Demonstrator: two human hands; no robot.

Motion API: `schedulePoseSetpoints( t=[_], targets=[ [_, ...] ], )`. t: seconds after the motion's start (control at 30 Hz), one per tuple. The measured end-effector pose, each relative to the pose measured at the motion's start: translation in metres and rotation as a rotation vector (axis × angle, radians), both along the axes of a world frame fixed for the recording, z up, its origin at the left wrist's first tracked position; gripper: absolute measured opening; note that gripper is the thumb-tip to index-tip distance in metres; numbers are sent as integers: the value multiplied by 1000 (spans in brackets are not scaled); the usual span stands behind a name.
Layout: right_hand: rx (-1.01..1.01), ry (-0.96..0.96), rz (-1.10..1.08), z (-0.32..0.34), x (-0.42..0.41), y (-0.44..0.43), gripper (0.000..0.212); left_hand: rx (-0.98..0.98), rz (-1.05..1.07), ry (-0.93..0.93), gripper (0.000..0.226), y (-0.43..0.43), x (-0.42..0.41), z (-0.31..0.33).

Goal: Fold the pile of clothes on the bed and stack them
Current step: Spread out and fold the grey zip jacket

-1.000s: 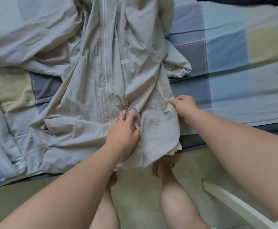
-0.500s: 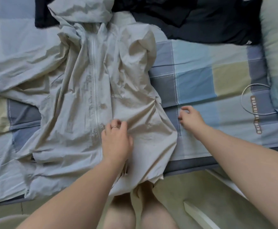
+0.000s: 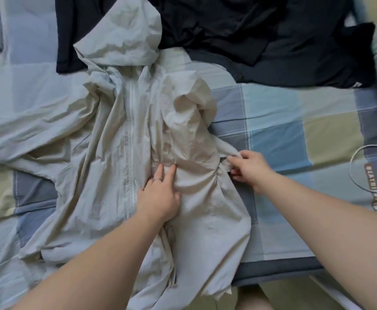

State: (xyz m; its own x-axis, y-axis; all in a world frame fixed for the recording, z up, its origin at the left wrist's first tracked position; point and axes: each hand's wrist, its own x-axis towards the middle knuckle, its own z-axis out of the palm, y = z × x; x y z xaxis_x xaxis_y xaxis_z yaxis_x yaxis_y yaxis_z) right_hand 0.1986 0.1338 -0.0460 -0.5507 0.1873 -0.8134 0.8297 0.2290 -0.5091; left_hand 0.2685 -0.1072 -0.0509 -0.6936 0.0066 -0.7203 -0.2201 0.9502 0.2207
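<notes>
I see the pale grey hooded jacket [image 3: 125, 153] spread zip-up across the checked bed sheet [image 3: 295, 142], its hem hanging over the near edge, with dark clothes [image 3: 272, 41] heaped beyond its hood. The left hand [image 3: 160, 193] lies flat, fingers straight, on the cloth just right of the zip, while the right hand [image 3: 250, 168] pinches a fold at the jacket's right edge. Far right, a strap [image 3: 370, 175] reads "BEATU", the rest blurred.
</notes>
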Motion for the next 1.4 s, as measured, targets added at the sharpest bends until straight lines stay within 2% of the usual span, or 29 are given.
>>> schedulePoseSetpoints(
  t=[0.07,0.17,0.27,0.33,0.4,0.47,0.53,0.67,0.73,0.87,0.97,1.0,1.1,1.17,1.27,1.33,1.4],
  targets=[
    [166,120,47,15,-18,38,23,-57,36,-64,79,7,-6,3],
    [600,310,202,49,-47,113,6,-135,136,-174,75,23,-18,12],
    [742,367,43,70,-76,182,19,-171,321,-136,65,51,-35,27],
    [730,334,-104,71,-92,221,22,-146,410,66,56,74,-47,38],
    [732,312,-170,66,-105,258,24,-80,396,286,58,97,-59,46],
    [742,320,-191,73,-118,282,28,-19,341,384,65,119,-77,51],
    [742,353,-226,88,-129,298,36,-7,263,392,68,141,-96,48],
    [728,366,-280,98,-139,333,17,-23,85,380,70,177,-129,35],
    [676,368,-314,104,-141,340,17,-12,33,396,72,190,-143,29],
    [455,281,-302,118,-141,346,44,60,-19,442,70,217,-165,25],
    [355,269,-306,127,-136,356,58,69,-113,310,70,239,-178,22],
    [420,275,-266,133,-134,360,58,70,-152,238,69,246,-180,20],
    [754,285,32,155,-125,365,54,98,-246,68,66,264,-184,17],
    [849,334,200,165,-119,358,57,142,-268,60,66,272,-183,17],
    [1052,445,477,159,-108,330,65,157,-262,156,63,273,-175,21],
    [1000,519,625,143,-101,295,63,115,-241,258,61,261,-168,22],
    [824,484,768,116,-96,248,59,58,-226,363,60,242,-161,19]
  ],
)
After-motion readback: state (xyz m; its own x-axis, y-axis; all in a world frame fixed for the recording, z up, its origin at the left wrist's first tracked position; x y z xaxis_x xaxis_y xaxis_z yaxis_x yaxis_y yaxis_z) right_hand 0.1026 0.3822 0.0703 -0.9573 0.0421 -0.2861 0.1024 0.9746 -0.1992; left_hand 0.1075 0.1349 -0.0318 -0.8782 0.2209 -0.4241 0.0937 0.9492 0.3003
